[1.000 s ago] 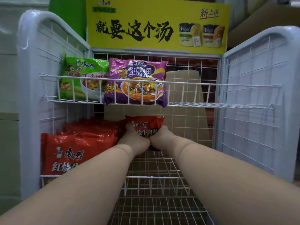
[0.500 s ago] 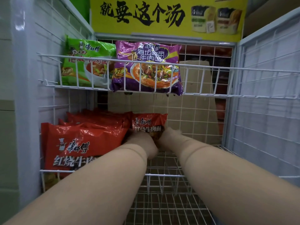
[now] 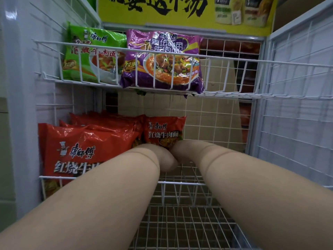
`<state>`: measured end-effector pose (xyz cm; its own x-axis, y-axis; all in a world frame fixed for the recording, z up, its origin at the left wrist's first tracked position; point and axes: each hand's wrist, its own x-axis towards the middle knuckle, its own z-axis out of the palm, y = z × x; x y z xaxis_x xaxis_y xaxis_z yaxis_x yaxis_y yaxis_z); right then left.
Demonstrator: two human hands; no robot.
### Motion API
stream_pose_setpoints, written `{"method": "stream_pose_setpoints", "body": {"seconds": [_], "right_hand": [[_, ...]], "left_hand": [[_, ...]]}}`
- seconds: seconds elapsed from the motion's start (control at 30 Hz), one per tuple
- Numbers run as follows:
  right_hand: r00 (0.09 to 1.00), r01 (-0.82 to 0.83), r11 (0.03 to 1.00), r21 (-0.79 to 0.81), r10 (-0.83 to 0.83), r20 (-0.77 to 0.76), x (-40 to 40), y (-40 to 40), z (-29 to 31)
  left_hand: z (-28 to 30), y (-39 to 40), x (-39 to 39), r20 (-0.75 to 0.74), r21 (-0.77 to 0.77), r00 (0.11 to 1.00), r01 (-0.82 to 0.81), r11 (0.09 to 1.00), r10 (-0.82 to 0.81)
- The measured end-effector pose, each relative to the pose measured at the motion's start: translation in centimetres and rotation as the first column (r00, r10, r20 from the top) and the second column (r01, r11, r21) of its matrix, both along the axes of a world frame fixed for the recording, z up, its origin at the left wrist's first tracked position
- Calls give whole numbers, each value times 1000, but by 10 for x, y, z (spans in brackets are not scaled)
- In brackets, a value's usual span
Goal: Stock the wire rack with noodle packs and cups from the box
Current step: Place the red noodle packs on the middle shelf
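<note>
Seating a red noodle pack [image 3: 164, 131] upright at the lower shelf's back, just beside the red stack [image 3: 86, 148]. Left hand [image 3: 166, 160] and right hand [image 3: 177, 147] are meeting at its base; finger grip hidden, cannot tell. Keeping it standing, label forward.

left hand [image 3: 162, 157]: only its back shows; the fingers are out of sight behind it, so the grip cannot be told.
right hand [image 3: 182, 150]: mostly hidden behind the wrist; fingers unseen.
red noodle pack [image 3: 164, 130]: lower edge covered by both hands.
front red pack [image 3: 84, 150]: bottom print cut by the left forearm [image 3: 100, 201] and the shelf's front rail.
red packs behind it [image 3: 108, 120]: only top edges show; their count cannot be told.
yellow sign [image 3: 180, 11]: top cut off by the picture's edge.
green noodle pack [image 3: 90, 56]: right part overlapped by the purple noodle pack [image 3: 162, 60].
cardboard behind the rack [image 3: 216, 123]: seen only through the back wire mesh.
</note>
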<state>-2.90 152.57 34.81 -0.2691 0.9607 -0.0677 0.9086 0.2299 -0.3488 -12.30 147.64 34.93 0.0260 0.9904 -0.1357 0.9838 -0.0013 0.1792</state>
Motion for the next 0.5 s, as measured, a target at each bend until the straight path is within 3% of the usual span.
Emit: {"method": "stream_pose_setpoints", "body": {"seconds": [0.1, 0.3, 0.43, 0.5], "right_hand": [[994, -22, 997, 69, 14, 112, 0, -8, 3], [992, 104, 970, 219, -118, 52, 8, -29, 20], [975, 201, 931, 303, -219, 26, 18, -51, 34], [964, 264, 910, 320, -254, -73, 16, -59, 41]], "left_hand": [[1, -1, 1, 10, 56, 1000, -7, 998, 6], [-1, 3, -1, 169, 330, 986, -68, 942, 12], [9, -13, 12, 118, 385, 993, -25, 922, -22], [16, -23, 19, 113, 420, 990, 25, 907, -79]]}}
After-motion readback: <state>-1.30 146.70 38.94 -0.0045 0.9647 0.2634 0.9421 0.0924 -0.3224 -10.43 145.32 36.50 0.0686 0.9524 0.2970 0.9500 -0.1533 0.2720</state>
